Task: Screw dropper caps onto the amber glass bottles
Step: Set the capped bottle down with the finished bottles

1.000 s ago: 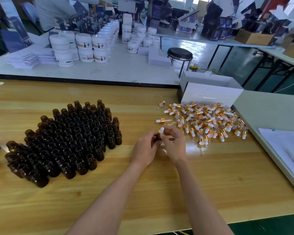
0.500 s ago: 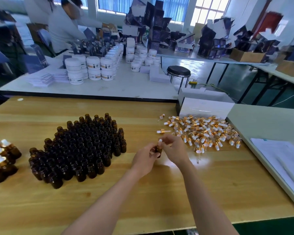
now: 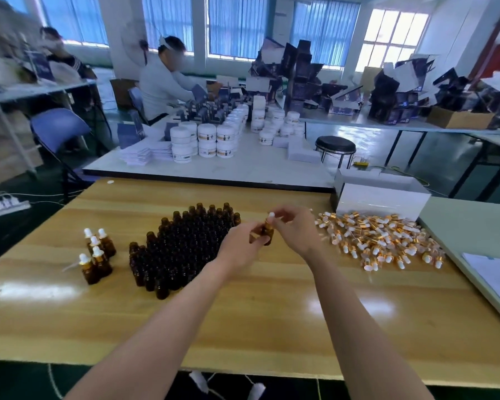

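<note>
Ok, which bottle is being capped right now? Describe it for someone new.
On the wooden table, look between the block of open amber bottles and the pile of dropper caps. The bottle is held there by the left hand, the right hand pinching its cap. It alone is in someone's hands.

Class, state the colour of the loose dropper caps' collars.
Gold; the dropper caps show best in head view.

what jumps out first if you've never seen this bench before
The left hand holds an amber bottle mid-table while the right hand pinches its dropper cap. Left of them stands a dense block of uncapped bottles, right of them a heap of gold-and-white caps, and a few capped bottles stand far left.
</note>
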